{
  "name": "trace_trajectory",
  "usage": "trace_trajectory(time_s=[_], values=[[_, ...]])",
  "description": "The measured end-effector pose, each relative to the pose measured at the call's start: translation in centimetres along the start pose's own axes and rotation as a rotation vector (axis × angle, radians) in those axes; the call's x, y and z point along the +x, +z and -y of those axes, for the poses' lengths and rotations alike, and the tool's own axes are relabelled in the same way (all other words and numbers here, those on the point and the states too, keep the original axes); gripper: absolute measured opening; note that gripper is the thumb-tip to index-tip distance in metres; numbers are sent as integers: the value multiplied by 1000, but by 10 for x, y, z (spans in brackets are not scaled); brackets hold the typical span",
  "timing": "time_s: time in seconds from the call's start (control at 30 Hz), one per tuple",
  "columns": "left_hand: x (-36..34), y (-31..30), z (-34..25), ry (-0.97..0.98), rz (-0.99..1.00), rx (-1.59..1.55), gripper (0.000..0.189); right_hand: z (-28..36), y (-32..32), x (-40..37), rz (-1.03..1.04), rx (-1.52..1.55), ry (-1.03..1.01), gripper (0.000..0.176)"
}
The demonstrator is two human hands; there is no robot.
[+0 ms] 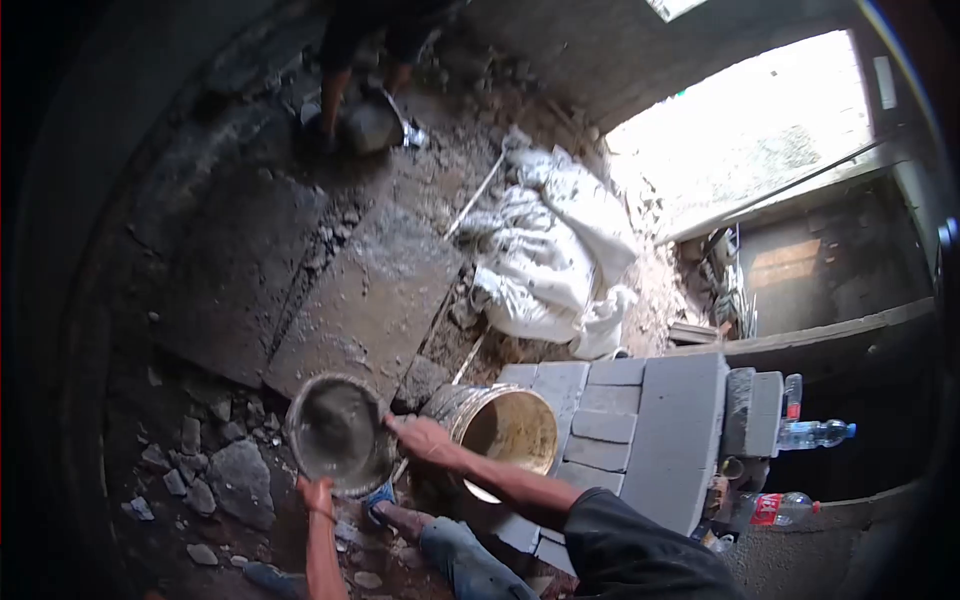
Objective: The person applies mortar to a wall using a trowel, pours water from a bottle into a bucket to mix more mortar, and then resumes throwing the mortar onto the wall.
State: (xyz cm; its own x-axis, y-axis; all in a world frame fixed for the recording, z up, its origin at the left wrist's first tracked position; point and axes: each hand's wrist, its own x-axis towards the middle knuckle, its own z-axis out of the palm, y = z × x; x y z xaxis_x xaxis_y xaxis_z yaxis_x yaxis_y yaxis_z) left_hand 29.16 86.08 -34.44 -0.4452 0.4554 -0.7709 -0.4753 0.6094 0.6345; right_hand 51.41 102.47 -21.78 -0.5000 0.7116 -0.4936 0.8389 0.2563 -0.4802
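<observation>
A round basin [300, 425] with wet grey mortar [342, 428] in it is held between my hands, above the rubble floor. My left hand [316, 492] grips its lower rim. My right hand [425, 440] is closed on the right side of the rim, its fingertips partly hidden. Just to the right of the basin, a pale bucket [548, 425] stands open, coated inside with dried residue, and my right forearm crosses in front of it.
Grey blocks [682, 440] are stacked beside the bucket, with plastic bottles [815, 434] beyond. White sacks [540, 250] lie behind. Broken stones [240, 480] cover the lower left floor. A co-worker's legs [335, 95] stand near another container [370, 128] at the top.
</observation>
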Motion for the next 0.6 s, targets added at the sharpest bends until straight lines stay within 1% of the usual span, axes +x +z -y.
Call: trace_trajectory(time_s=[0.03, 0.1, 0.13, 0.17, 0.2, 0.23, 0.27, 0.3, 0.33, 0.4, 0.43, 0.47, 0.5, 0.53, 0.6], values=[[-17, -11, -7, 5, -10, -86, 74, 19, 13, -3, 127, -20, 24, 28], [-58, -35, -30, 49, -25, -213, 78, 62, 29, -19, 249, -100, -48, 37], [-96, -43, -73, 150, -19, -192, 75, 91, 35, -28, 245, -147, -147, 38], [-99, -72, -66, 163, 12, -148, 79, 133, 6, -40, 296, -206, -206, 37], [-105, -101, -56, 169, 36, -109, 83, 154, 1, -47, 314, -247, -263, 37], [-119, -119, -62, 175, 18, -122, 83, 181, -19, -55, 310, -277, -275, 31], [-136, -134, -72, 142, -13, -163, 81, 209, -36, -58, 304, -308, -288, 28], [-150, -153, -78, 111, -45, -210, 79, 225, -31, -54, 341, -279, -161, 29], [-157, -173, -73, 238, -150, -66, 70, 241, -33, -57, 276, -280, -247, 28], [-164, -217, -54, 163, -93, -231, 61, 254, 9, -63, 282, -287, -319, 24], [-169, -231, -48, 156, -169, -182, 50, 280, 17, -74, 382, -250, -356, 22], [-176, -248, -39, 174, -165, -311, 42, 306, 26, -87, 512, -216, -402, 19], [-195, -264, -50, 52, -124, -370, 36, 268, 91, -81, 496, -195, -471, 21], [-215, -279, -52, 6, -123, -540, 35, 313, 63, -94, 810, -16, -75, 23], [-233, -316, -45, 64, -194, -444, 40, 386, 47, -123, 838, 162, -83, 33]])
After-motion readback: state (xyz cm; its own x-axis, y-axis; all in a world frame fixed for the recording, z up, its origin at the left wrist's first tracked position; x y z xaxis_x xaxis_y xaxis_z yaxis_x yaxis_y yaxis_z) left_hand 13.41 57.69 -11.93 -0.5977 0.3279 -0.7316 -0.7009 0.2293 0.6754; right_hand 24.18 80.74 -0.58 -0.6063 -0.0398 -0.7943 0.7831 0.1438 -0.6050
